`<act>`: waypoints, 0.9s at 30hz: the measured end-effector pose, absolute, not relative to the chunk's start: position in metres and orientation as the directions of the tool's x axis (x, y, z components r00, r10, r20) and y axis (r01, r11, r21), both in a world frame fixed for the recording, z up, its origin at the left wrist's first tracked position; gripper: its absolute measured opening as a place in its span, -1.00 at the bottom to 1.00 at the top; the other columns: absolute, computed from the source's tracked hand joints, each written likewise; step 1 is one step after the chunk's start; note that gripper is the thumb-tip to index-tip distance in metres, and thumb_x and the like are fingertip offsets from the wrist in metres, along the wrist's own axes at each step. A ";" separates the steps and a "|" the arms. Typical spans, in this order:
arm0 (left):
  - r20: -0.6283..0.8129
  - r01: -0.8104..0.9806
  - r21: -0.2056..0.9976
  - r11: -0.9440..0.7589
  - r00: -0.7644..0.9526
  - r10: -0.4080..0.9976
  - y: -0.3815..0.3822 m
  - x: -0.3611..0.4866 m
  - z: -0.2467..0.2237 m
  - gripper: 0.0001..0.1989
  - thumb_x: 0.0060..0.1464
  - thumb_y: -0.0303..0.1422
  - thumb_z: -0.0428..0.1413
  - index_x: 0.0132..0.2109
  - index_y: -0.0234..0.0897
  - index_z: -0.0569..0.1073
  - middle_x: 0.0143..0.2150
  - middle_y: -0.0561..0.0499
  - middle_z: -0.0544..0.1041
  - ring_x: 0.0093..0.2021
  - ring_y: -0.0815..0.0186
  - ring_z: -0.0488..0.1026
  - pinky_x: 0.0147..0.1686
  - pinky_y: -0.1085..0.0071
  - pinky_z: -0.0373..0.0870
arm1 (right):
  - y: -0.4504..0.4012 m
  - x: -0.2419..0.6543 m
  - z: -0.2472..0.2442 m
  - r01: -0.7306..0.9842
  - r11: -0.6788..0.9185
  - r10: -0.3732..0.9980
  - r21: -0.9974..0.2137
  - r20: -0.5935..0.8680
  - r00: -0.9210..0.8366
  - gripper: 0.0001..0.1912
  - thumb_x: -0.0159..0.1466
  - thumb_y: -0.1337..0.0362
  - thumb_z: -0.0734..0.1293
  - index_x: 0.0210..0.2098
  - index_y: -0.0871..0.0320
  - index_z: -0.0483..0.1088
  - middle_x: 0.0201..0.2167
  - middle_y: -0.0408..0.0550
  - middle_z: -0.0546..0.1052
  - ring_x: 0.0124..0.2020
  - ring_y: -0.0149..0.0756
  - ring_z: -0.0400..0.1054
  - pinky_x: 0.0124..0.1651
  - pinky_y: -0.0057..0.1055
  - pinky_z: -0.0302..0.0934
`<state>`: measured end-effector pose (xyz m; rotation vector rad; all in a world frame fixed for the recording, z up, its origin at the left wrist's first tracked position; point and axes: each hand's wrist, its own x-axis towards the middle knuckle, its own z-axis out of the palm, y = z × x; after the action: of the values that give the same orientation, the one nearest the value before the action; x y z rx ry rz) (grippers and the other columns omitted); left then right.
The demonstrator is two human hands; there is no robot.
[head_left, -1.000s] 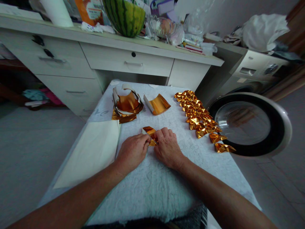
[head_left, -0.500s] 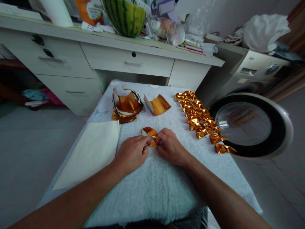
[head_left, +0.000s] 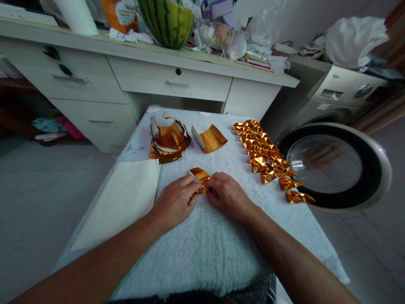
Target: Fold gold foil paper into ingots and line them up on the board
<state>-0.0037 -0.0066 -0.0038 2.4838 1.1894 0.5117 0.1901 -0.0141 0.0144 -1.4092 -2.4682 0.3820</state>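
Note:
A small sheet of gold foil paper (head_left: 201,176), partly folded with some of its white back showing, lies between my two hands at the middle of the cloth-covered table. My left hand (head_left: 177,198) pinches its left side with curled fingers. At its right edge my right hand (head_left: 226,193) grips with thumb and fingers pressed together. Beyond them lie a single curved sheet of gold paper (head_left: 211,139) and a curled stack of gold paper (head_left: 171,137). Rows of folded gold foil pieces (head_left: 259,147) run along the table's right side.
A large off-white sheet (head_left: 123,202) covers the table's left part. Behind the table stands a white counter with drawers (head_left: 177,84), bearing a cut watermelon (head_left: 167,23) and plastic bags. The open round door of a washing machine (head_left: 376,169) sits close to the table's right edge.
The fold in the gold paper looks flatter, with less of the white back showing. Both hands stay in nearly the same place, fingers shifting only slightly on the paper.

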 end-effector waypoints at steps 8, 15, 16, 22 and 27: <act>0.241 0.639 0.420 -0.644 0.606 0.758 -0.005 -0.003 -0.006 -0.82 0.13 -0.49 0.06 -0.12 -0.23 0.46 -0.13 -0.03 0.42 -0.08 0.21 0.35 -0.02 0.23 0.36 | -0.014 0.191 0.011 0.801 0.478 0.875 -0.359 0.112 -0.472 -0.74 0.19 0.45 0.26 -0.13 0.15 0.39 -0.24 -0.05 0.46 -0.19 -0.28 0.30 -0.11 -0.38 0.15; 0.264 0.654 0.354 -0.669 0.617 0.742 -0.004 -0.002 -0.003 -0.82 0.13 -0.50 0.07 -0.13 -0.22 0.45 -0.12 -0.04 0.43 -0.09 0.19 0.33 -0.04 0.20 0.35 | -0.013 0.192 0.010 0.807 0.479 0.875 -0.344 0.121 -0.468 -0.82 0.19 0.47 0.26 -0.24 0.14 0.39 -0.28 -0.06 0.44 -0.22 -0.29 0.29 -0.14 -0.39 0.14; 0.269 0.654 0.343 -0.675 0.620 0.737 -0.004 -0.002 -0.003 -0.81 0.13 -0.51 0.06 -0.13 -0.22 0.45 -0.12 -0.03 0.43 -0.09 0.19 0.33 -0.04 0.21 0.35 | -0.013 0.192 0.010 0.805 0.481 0.874 -0.348 0.121 -0.470 -0.83 0.19 0.46 0.26 -0.24 0.14 0.39 -0.28 -0.06 0.44 -0.22 -0.29 0.29 -0.15 -0.39 0.14; 0.263 0.643 0.285 -0.711 0.661 0.703 -0.004 -0.002 -0.001 -0.71 0.09 -0.61 0.00 -0.11 -0.23 0.47 -0.13 -0.05 0.44 -0.12 0.19 0.32 -0.09 0.21 0.34 | -0.013 0.193 0.010 0.801 0.481 0.874 -0.357 0.126 -0.469 -0.86 0.22 0.44 0.24 -0.25 0.15 0.39 -0.26 -0.05 0.45 -0.22 -0.30 0.29 -0.14 -0.39 0.15; 0.233 0.638 0.305 -0.707 0.670 0.705 -0.004 -0.003 0.000 -0.75 0.11 -0.56 0.03 -0.10 -0.26 0.47 -0.12 -0.06 0.47 -0.08 0.15 0.31 -0.05 0.17 0.32 | -0.012 0.193 0.008 0.809 0.480 0.876 -0.339 0.129 -0.465 -0.83 0.21 0.45 0.23 -0.25 0.15 0.39 -0.25 -0.04 0.45 -0.20 -0.30 0.29 -0.12 -0.39 0.15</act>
<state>-0.0029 -0.0039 -0.0001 2.6864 1.0927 0.4981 0.1931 -0.0121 0.0083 -1.4318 -2.4447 0.3331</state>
